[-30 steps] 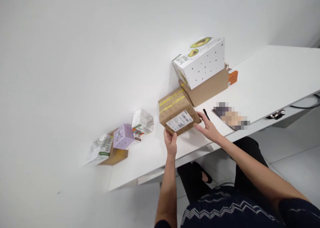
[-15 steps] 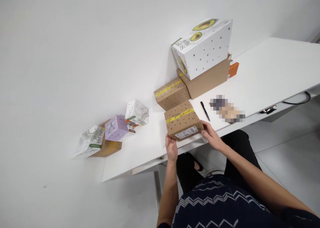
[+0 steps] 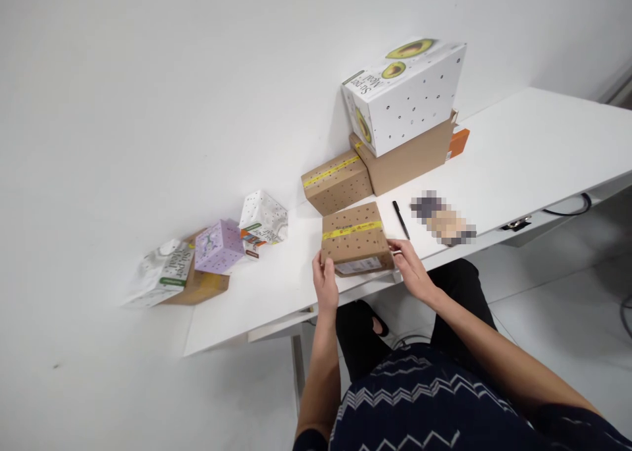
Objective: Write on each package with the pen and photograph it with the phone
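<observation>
A brown cardboard box (image 3: 354,245) with dark speckles, yellow tape across its top and a white label on its near side is between my hands at the table's front edge. My left hand (image 3: 326,285) grips its near left corner, thumb on the near side. At the right near corner, my right hand (image 3: 412,266) holds the box with its fingers partly behind it. A black pen (image 3: 401,220) lies on the white table (image 3: 276,293), just right of the box.
Behind stands another taped brown box (image 3: 338,184), beside a larger brown box (image 3: 407,164) bearing a white avocado-print box (image 3: 415,105). An orange box (image 3: 458,144) is behind them. Leftward are a purple box (image 3: 220,247) and white boxes (image 3: 264,217). A pixelated item (image 3: 442,218) lies right.
The held box has tilted, so its label side shows less and its top more. Both hands stay on its corners. The whole view has shifted slightly.
</observation>
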`<action>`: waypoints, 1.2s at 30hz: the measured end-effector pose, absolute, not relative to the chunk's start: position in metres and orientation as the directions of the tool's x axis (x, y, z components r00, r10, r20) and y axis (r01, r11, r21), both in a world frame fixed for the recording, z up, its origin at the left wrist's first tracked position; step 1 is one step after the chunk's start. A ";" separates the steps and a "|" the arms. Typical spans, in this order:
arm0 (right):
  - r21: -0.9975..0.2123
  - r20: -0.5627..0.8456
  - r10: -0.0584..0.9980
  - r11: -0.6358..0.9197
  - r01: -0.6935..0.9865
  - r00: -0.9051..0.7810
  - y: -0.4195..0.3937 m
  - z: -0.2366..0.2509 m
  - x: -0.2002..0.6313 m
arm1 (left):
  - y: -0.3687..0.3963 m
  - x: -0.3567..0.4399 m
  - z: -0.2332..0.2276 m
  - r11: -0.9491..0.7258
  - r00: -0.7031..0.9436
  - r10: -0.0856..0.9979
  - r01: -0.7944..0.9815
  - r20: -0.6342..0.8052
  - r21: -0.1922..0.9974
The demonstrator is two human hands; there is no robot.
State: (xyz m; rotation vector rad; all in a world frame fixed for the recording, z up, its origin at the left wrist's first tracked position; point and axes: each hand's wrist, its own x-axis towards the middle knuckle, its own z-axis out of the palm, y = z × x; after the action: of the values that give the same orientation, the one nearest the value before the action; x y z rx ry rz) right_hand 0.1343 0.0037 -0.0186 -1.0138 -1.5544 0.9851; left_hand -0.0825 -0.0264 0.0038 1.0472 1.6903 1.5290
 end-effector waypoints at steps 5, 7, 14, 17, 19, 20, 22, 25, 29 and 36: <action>-0.952 0.240 0.956 0.265 0.150 -0.167 -0.007 -0.013 0.138 | -0.013 -0.098 0.013 0.089 -0.599 0.799 0.189 0.043 0.978; -0.964 0.204 0.979 0.202 0.176 -0.007 0.004 -0.011 0.139 | -0.016 -0.096 0.014 0.136 -0.635 0.772 0.190 0.016 0.972; -0.963 0.189 0.973 0.210 0.168 -0.134 0.042 -0.012 0.124 | -0.029 -0.074 0.009 0.066 -0.583 0.813 0.076 -0.009 0.995; -0.956 0.193 0.967 0.223 0.191 -0.165 0.031 -0.016 0.120 | -0.020 -0.076 0.011 -0.026 -0.536 0.841 0.102 0.077 0.994; -0.946 0.205 0.967 0.235 0.222 -0.152 0.020 -0.018 0.121 | -0.012 -0.079 0.015 -0.059 -0.483 0.871 0.084 0.092 0.995; -0.939 0.221 0.964 0.252 0.236 -0.150 0.016 -0.019 0.122 | -0.009 -0.080 0.018 -0.072 -0.447 0.890 0.069 0.095 0.995; -0.923 0.254 0.955 0.287 0.256 -0.152 0.008 -0.021 0.123 | -0.003 -0.080 0.022 -0.084 -0.377 0.921 0.044 0.094 0.996; -0.903 0.285 0.947 0.318 0.288 -0.150 0.003 -0.023 0.123 | 0.002 -0.079 0.028 -0.049 -0.329 0.943 0.022 0.053 0.999; -0.892 0.295 0.944 0.327 0.312 -0.145 0.001 -0.025 0.121 | 0.005 -0.079 0.031 -0.027 -0.333 0.943 -0.005 0.024 1.000; -0.950 0.196 0.973 0.219 0.224 -0.120 0.016 -0.023 0.138 | 0.004 -0.079 0.029 -0.070 -0.333 0.943 -0.146 0.018 0.987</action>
State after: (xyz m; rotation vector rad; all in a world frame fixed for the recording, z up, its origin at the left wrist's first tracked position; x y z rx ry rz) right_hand 0.1385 0.0157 -0.0235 -1.1699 -1.5471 0.9972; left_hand -0.0790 0.0041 0.0293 0.9445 1.3059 1.5569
